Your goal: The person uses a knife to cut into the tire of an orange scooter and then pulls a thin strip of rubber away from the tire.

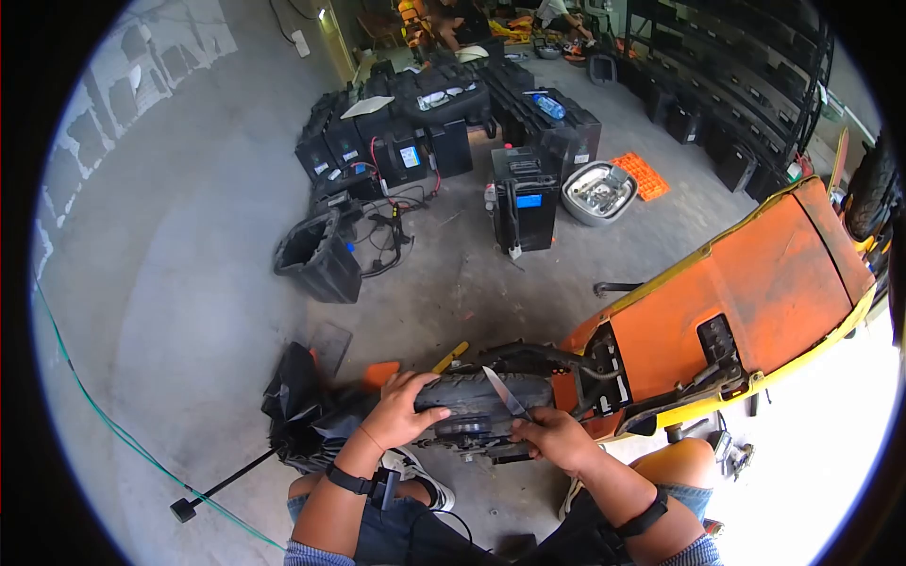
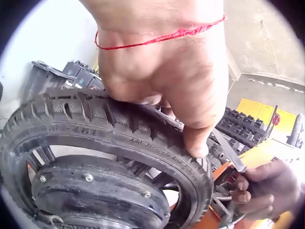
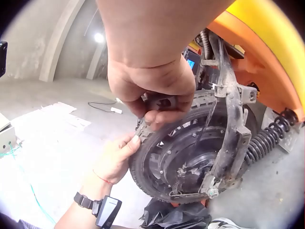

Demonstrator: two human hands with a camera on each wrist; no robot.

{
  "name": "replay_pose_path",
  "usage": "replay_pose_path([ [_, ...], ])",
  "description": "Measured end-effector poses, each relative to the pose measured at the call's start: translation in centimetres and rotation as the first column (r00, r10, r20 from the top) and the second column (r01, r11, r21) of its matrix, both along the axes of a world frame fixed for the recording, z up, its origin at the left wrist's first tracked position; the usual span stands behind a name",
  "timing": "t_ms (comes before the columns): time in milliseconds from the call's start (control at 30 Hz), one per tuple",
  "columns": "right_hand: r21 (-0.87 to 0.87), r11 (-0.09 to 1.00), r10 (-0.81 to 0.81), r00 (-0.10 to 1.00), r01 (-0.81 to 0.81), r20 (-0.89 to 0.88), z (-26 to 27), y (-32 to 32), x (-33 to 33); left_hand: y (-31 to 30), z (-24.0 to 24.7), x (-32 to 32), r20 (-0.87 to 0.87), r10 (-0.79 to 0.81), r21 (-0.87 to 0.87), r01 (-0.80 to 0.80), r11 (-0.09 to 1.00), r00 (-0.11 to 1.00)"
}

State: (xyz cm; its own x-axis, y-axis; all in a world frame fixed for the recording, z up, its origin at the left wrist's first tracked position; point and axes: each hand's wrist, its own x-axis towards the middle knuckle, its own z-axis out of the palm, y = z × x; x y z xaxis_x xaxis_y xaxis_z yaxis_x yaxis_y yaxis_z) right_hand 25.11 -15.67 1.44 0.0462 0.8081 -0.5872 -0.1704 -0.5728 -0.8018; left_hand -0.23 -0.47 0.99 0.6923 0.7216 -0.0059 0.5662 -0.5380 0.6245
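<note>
**Our Forearms Converge Over a Tire [image 1: 483, 391], Knife [image 1: 500, 388] in the Right Grip [image 1: 559, 443]**

We lean over the upright wheel, both forearms reaching forward from low in the head view and slanting in toward each other, knees to either side. Our left grip [image 1: 396, 417] lies over the tread: the palm is above the tire, the fingers bend over it, and the thumb stands well apart from them, pressing the tire's edge. The left wrist, circled by a red string [image 2: 162, 38], sits just above the rubber.

Our right grip is closed, fingers and thumb curled round the knife's handle. The right forearm comes in from the lower right, and the blade slants up and left from that hand, in front of the tire in the head view. We cannot tell whether the blade touches it.

The tire sits around the dark wheel hub [image 2: 100, 188], between our hands and the floor. To the right, a coil-spring shock absorber [image 3: 269, 141] stands near the wheel, and beyond it stretches the orange and yellow vehicle body [image 1: 779, 278].
</note>
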Motion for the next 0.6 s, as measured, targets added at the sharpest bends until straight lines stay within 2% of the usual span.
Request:
replay_pose_path([
  [67,-0.001,1.000,-0.008,1.000,0.008,0.004,0.2,-0.1,0.2,-0.1,-0.3,-0.8,0.000,0.016,0.005,-0.016,1.000,1.000],
  [167,-0.009,0.997,0.071,0.995,-0.071,0.074,0.0,-0.9,0.2,-0.6,-0.4,-0.9,0.001,0.005,0.025,-0.005,1.000,1.000],
  [233,0.022,0.998,0.051,0.999,-0.052,0.018,0.2,-1.0,0.1,-0.9,-0.5,-0.5,0.001,0.047,0.114,-0.047,0.992,0.999],
  [267,-0.005,0.999,0.038,0.999,-0.039,-0.024,0.3,-1.1,0.0,-1.1,-0.4,-0.5,-0.078,0.054,0.145,-0.042,0.989,0.996],
  [300,-0.005,0.999,0.039,0.999,-0.040,-0.022,0.0,-1.2,0.0,-1.5,0.5,-0.3,-0.076,0.055,0.146,-0.043,0.988,0.996],
  [367,0.168,0.986,0.015,0.999,-0.006,-0.052,-0.5,-1.0,-0.1,-2.9,3.2,1.2,-0.139,0.112,0.434,-0.041,0.900,0.984],
  [400,0.172,0.985,0.007,0.998,0.003,-0.054,-0.3,-0.7,-0.3,-3.7,4.1,2.1,-0.095,0.102,0.429,-0.052,0.902,0.990],
  [433,0.260,0.963,-0.036,0.987,0.075,-0.155,0.0,-0.4,-0.6,-4.7,4.9,3.2,-0.021,0.084,0.386,-0.070,0.920,0.996],
  [467,0.337,0.929,-0.068,0.965,0.155,-0.254,0.3,-0.1,-1.0,-5.6,3.8,3.9,0.134,0.073,0.185,-0.097,0.978,0.988],
  [500,0.336,0.928,-0.078,0.965,0.163,-0.252,0.2,0.4,-1.6,-6.9,2.4,4.4,0.285,0.093,-0.029,-0.089,0.996,0.954],
  [567,0.410,0.886,-0.046,0.922,0.215,-0.384,-0.2,1.6,-2.7,-8.7,1.3,5.7,0.479,0.111,-0.364,0.082,0.928,0.870],
  [600,0.307,0.950,0.071,0.917,0.058,-0.394,1.6,1.7,-2.6,-8.6,1.9,5.7,0.386,0.039,-0.549,0.195,0.813,0.922],
])
